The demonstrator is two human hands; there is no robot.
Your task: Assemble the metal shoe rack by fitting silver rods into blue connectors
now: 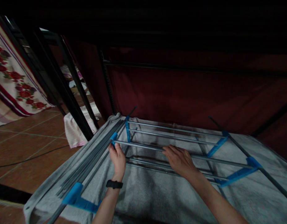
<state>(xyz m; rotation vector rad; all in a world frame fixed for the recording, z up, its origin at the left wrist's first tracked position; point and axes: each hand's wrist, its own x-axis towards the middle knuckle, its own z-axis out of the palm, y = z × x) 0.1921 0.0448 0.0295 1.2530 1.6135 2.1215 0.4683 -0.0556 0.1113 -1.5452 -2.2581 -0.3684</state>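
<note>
While the grey metal tube (143,145) runs lengthwise from left to right before us, its right end slanting slightly nearer, our left hand (117,159) pinches the blue plastic connector (114,137) at its left end and our right hand (180,159) curls over it partway along, nearer the opposite blue corner bracket (253,162), above the grey blanket (143,199).

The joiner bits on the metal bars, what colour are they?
The joiner bits are blue; the head view shows it best.
</note>
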